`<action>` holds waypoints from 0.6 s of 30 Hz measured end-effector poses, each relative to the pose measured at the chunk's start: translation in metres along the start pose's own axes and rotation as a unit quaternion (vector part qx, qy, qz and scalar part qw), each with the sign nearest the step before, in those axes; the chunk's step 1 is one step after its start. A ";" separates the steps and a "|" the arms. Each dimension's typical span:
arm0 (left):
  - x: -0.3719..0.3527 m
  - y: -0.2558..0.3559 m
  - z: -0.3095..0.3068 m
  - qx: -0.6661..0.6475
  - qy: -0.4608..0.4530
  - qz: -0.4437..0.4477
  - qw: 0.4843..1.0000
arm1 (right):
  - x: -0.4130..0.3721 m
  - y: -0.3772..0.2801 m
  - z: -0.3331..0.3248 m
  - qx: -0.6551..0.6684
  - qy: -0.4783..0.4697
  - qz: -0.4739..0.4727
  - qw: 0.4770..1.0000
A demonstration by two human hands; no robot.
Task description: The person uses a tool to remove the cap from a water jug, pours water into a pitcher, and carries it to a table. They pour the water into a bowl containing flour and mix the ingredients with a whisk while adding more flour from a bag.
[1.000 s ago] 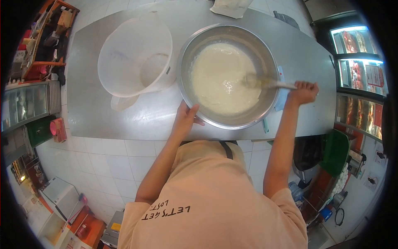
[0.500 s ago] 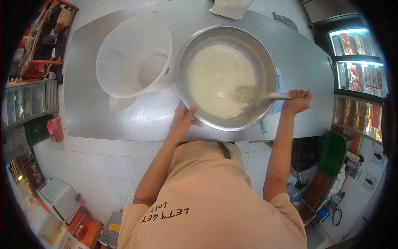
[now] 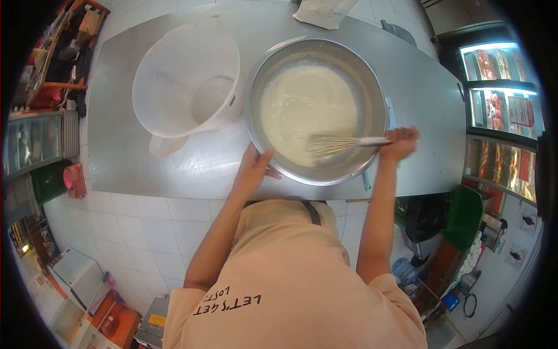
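Observation:
A large steel mixing bowl (image 3: 376,87) holds pale, creamy batter (image 3: 302,102). My right hand (image 3: 399,144) is closed round the handle of a wire whisk (image 3: 343,143). The whisk's wires, slightly blurred, dip into the batter at the bowl's near right side, with the handle passing over the rim. At the near left rim my left hand (image 3: 254,170) grips the bowl, its thumb on the edge and the other fingers partly hidden below it.
Left of the bowl on the metal table (image 3: 116,151) stands a big translucent plastic jug (image 3: 168,87), its handle toward me. A pale bag (image 3: 325,13) lies at the far edge. Lit display fridges (image 3: 500,87) stand to the right, and a green bin (image 3: 465,215) is below them.
My right hand has moved left and a little nearer to me, carrying the whisk across the batter. The left hand keeps its place on the bowl's rim.

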State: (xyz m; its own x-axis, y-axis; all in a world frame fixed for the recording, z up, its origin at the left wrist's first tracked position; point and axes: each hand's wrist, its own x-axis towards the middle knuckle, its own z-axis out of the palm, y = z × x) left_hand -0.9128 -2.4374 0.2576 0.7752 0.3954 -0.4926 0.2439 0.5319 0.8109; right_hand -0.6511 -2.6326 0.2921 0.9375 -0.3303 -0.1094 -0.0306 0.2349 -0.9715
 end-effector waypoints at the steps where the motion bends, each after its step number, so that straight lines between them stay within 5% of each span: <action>1: -0.002 0.000 0.000 0.001 -0.005 0.002 1.000 | 0.024 -0.007 -0.014 0.070 0.018 0.016 0.997; 6: -0.003 0.005 0.001 0.011 -0.009 0.005 1.000 | 0.056 0.006 0.041 0.168 0.036 -0.049 0.984; 11: -0.002 0.005 0.002 0.018 -0.011 0.010 1.000 | 0.004 0.057 0.072 0.242 -0.023 0.064 0.968; 13: -0.002 0.004 0.002 0.019 -0.008 0.015 1.000 | -0.022 0.034 0.048 0.205 -0.196 0.185 0.941; 15: -0.002 0.003 0.001 0.014 -0.009 0.014 1.000 | 0.002 0.022 0.017 0.156 -0.186 0.159 0.957; 16: -0.003 0.003 0.001 0.013 -0.010 0.014 1.000 | 0.011 0.004 0.018 0.099 -0.109 0.114 0.982; 18: -0.002 0.005 0.001 0.015 -0.012 0.016 1.000 | 0.037 -0.020 0.020 0.077 -0.103 -0.012 0.992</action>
State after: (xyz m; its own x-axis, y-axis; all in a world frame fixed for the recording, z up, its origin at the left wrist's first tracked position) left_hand -0.9127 -2.4366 0.2633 0.7974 0.3934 -0.4577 0.2352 0.4958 0.8360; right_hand -0.6087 -2.6311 0.3113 0.9889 -0.1465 -0.0258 0.0307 0.3709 -0.9282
